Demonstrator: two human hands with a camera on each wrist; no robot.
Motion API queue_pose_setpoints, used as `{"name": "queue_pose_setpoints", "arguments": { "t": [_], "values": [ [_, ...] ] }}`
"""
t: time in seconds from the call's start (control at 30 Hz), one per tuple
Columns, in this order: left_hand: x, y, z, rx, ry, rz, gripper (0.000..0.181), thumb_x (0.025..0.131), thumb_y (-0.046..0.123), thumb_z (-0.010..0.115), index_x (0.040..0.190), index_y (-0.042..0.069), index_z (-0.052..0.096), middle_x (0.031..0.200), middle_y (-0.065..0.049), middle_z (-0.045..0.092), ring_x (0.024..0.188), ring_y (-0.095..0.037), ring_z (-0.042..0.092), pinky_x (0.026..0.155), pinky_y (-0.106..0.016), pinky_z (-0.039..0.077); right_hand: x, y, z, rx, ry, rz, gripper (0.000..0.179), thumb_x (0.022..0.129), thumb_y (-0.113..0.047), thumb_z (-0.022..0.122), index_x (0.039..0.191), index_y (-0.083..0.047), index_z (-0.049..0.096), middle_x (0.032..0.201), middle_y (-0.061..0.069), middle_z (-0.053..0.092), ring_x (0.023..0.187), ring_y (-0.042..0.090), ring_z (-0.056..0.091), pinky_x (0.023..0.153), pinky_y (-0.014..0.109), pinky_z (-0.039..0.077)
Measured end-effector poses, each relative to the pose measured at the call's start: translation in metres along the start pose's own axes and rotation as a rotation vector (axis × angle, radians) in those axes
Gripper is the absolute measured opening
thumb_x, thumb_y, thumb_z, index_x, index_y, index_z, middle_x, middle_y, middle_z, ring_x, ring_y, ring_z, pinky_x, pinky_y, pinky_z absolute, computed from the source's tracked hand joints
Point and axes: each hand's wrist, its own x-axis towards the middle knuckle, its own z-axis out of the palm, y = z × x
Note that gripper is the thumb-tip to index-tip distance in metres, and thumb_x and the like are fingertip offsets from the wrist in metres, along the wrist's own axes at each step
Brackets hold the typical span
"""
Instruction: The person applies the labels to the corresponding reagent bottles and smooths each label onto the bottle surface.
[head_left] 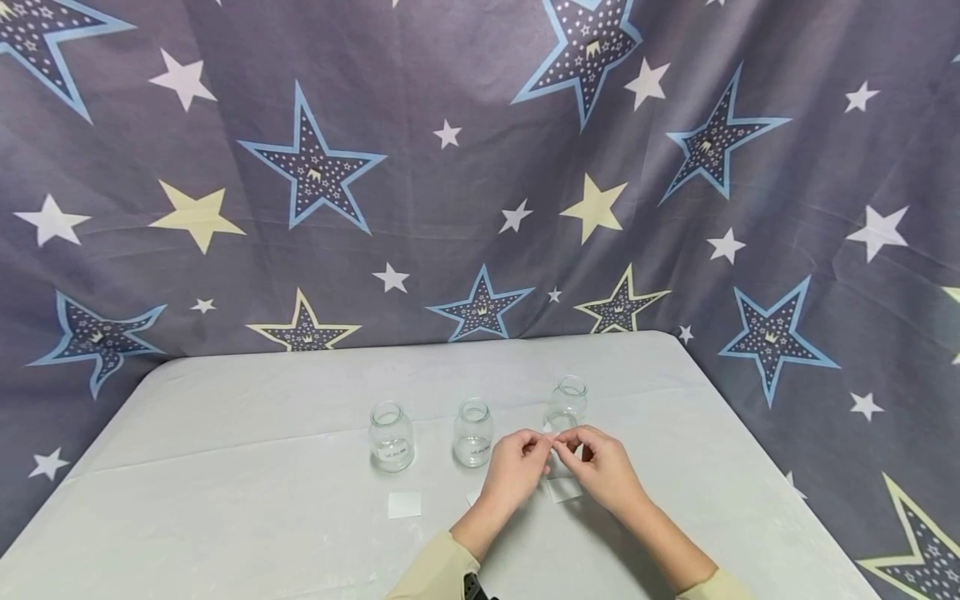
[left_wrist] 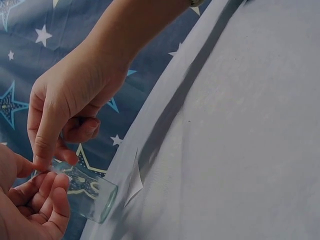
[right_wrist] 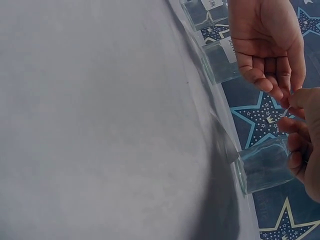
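Observation:
Above the table, my left hand [head_left: 516, 468] and right hand [head_left: 603, 467] meet at the fingertips. Between them, thumbs and forefingers pinch a small white slip [right_wrist: 286, 113], mostly covered by the fingers. Just behind the hands stands an open clear glass jar [head_left: 572, 398], its lower part partly hidden by them. Below the right hand a white paper piece [head_left: 564, 489] lies on the table, with a raised corner in the left wrist view.
Two more glass jars, the left one [head_left: 391, 437] and the middle one [head_left: 473, 433], carry white printed labels. A white paper square [head_left: 404, 505] lies in front of the left jar; another paper piece [head_left: 472, 498] is partly behind my left wrist. A star-patterned curtain borders the white table [head_left: 225, 475].

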Motion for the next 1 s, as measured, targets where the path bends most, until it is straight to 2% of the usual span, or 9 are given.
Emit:
{"name": "queue_pose_setpoints", "arguments": {
  "t": [0.4, 0.77, 1.0],
  "values": [
    [0.0008, -0.0008, -0.0016, 0.017, -0.001, 0.001, 0.017, 0.085, 0.015, 0.057, 0.083, 0.005, 0.07, 0.069, -0.008, 0.066, 0.054, -0.006, 0.056, 0.047, -0.019, 0.041, -0.0014, -0.0003, 0.0013, 0.009, -0.01, 0.015, 0.011, 0.076, -0.008, 0.075, 0.083, -0.013, 0.068, 0.068, -0.009, 0.057, 0.051, -0.007, 0.036, 0.046, 0.016, 0.037],
    [0.0018, 0.0002, -0.0043, 0.002, -0.019, -0.006, 0.016, 0.085, 0.014, 0.057, 0.083, 0.003, 0.069, 0.074, -0.017, 0.068, 0.053, -0.005, 0.055, 0.048, -0.019, 0.041, -0.0017, -0.0005, 0.0008, 0.021, -0.019, 0.001, 0.012, 0.075, -0.009, 0.076, 0.082, -0.014, 0.067, 0.067, -0.01, 0.055, 0.051, -0.007, 0.036, 0.045, 0.016, 0.036],
    [0.0039, -0.0029, -0.0046, 0.024, -0.02, -0.001, 0.016, 0.083, 0.013, 0.056, 0.081, 0.003, 0.069, 0.07, -0.011, 0.068, 0.053, -0.005, 0.056, 0.047, -0.019, 0.042, -0.0028, 0.0002, -0.0018, 0.013, -0.047, -0.011, 0.011, 0.076, -0.012, 0.075, 0.082, -0.014, 0.067, 0.068, -0.012, 0.054, 0.053, -0.006, 0.036, 0.047, 0.015, 0.036]
  ]
}}
